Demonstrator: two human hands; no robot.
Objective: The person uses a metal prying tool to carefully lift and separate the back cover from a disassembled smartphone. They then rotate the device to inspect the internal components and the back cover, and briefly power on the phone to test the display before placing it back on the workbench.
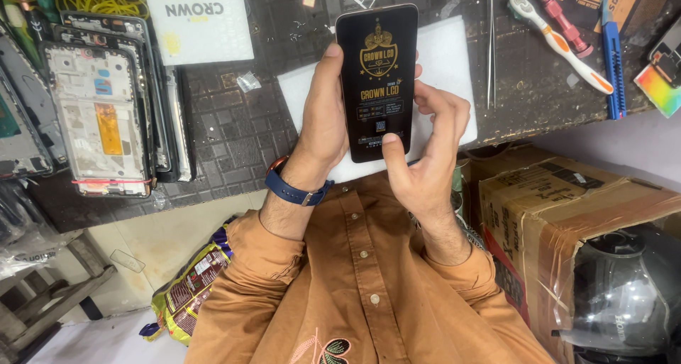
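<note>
Above workbench (234, 133), phone screen (376, 80) between hands

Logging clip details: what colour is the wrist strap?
Dark blue strap on the left hand, head view.

Head camera, looking steeply down, close over workbench (234, 133).

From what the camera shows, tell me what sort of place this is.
Most likely a phone repair bench. Both hands hold a new phone screen; stripped phone frames lie stacked at one side, and tweezers and a screwdriver lie on the worn mat.
</note>
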